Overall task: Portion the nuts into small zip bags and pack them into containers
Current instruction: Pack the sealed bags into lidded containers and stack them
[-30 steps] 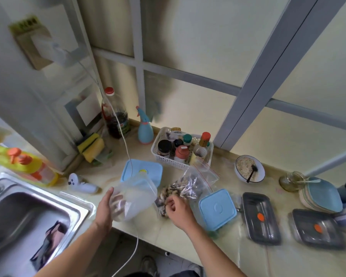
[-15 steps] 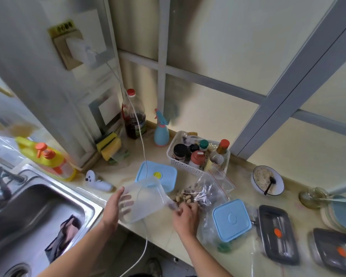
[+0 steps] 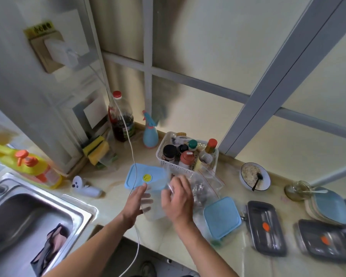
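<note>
Head view: a desk (image 3: 112, 182) seen from above, things listed left to right.
Sink (image 3: 28, 220): far left.
Left hand (image 3: 135, 202): fingers spread against the clear container's (image 3: 154, 204) left side.
Right hand (image 3: 178, 198): curled at the container's rim; motion blur hides what it grasps.
Bag of nuts (image 3: 203, 188): just right of the hands.
Blue-lidded box (image 3: 222, 216): beside the bag.
</note>
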Demonstrator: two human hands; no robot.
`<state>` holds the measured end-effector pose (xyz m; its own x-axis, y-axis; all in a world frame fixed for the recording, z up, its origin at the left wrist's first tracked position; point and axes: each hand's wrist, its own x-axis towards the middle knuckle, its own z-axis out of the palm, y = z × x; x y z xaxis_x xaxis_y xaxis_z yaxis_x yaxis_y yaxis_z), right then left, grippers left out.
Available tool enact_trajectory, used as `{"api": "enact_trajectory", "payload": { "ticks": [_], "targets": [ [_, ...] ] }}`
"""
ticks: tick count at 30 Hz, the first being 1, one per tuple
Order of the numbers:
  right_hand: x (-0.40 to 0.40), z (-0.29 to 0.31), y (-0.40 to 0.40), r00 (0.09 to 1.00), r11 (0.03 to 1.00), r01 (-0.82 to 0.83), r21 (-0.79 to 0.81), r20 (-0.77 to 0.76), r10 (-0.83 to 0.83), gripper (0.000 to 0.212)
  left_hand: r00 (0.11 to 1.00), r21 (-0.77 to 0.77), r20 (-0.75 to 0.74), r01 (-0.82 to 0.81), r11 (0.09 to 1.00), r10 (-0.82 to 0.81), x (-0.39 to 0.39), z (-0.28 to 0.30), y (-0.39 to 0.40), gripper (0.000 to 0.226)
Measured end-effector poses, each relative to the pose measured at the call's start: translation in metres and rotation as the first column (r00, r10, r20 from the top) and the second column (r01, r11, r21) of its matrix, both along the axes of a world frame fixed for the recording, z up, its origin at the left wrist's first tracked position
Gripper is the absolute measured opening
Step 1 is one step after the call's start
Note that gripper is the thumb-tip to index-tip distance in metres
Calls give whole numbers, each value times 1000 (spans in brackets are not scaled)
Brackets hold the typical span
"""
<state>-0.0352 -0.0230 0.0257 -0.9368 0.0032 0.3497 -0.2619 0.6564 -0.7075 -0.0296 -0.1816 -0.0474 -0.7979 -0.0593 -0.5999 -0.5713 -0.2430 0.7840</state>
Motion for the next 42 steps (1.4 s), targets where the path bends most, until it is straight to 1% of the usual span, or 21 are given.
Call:
{"api": "enact_trajectory", "payload": {
  "ticks": [2,3,5,6,7,8,10,11,13,16,18,20,23,25,28,29,32,35,37,39,42],
  "targets": [
    [10,-10,-10,944,982,-171,82,298,140,19,997,37,-61,45,998,-42,-6,8,12,51],
    [12,-15,-12,862,963,-258,80,468,192,23,992,47,-101,75,996,-70,-7,11,15,51],
    [12,-17,-11,714,940,-342,3,651,258,29,973,30,-166,167,985,-160,-8,13,18,53],
    [13,-17,-7,699,943,-333,-20,666,261,28,962,23,-185,209,978,-201,-7,13,20,56],
    [13,-17,-4,728,952,-306,-5,644,237,25,956,22,-189,233,972,-225,-6,11,21,58],
    [12,-20,-1,793,962,-266,66,582,179,21,955,17,-181,242,970,-235,-5,9,22,56],
    [10,-31,7,893,936,-139,324,450,-23,15,956,-16,-151,253,967,-253,-3,8,25,47],
    [10,-33,10,899,891,-92,445,422,-118,25,958,-34,-132,253,967,-255,-2,10,26,43],
    [7,-33,16,803,829,-131,543,549,-232,58,965,-56,-83,244,968,-248,2,10,28,39],
    [6,-37,24,603,878,-185,441,757,-253,90,959,-76,-54,274,959,-278,9,2,24,37],
    [9,-46,24,521,894,-194,404,815,-255,103,954,-78,-31,295,952,-298,13,-7,22,35],
    [15,-58,20,509,876,-222,427,817,-270,100,954,-84,-17,298,951,-301,18,-14,22,34],
    [27,-75,17,591,835,-235,498,755,-284,76,940,-156,-12,335,929,-341,23,-27,19,46],
    [33,-81,18,629,816,-208,539,713,-311,65,912,-239,-7,396,887,-410,25,-36,13,52],
    [37,-85,19,646,814,-150,561,679,-349,55,856,-385,21,484,786,-517,26,-50,4,83],
    [38,-85,18,654,811,-143,567,670,-353,50,843,-412,35,501,761,-536,27,-51,4,85],
    [41,-88,16,707,819,-201,537,658,-257,39,807,-494,38,528,691,-590,28,-52,6,63],
    [47,-92,25,700,831,-420,365,713,41,53,788,-529,-2,522,669,-616,27,-49,2,43],
    [49,-93,37,627,778,-568,268,753,198,55,746,-541,-32,546,639,-665,27,-61,-4,48],
    [49,-96,49,578,710,-652,265,780,239,54,695,-557,-33,584,590,-718,23,-84,-11,51],
    [49,-96,55,632,646,-665,375,743,220,45,666,-600,46,614,513,-745,18,-84,-7,59]
  ]
}}
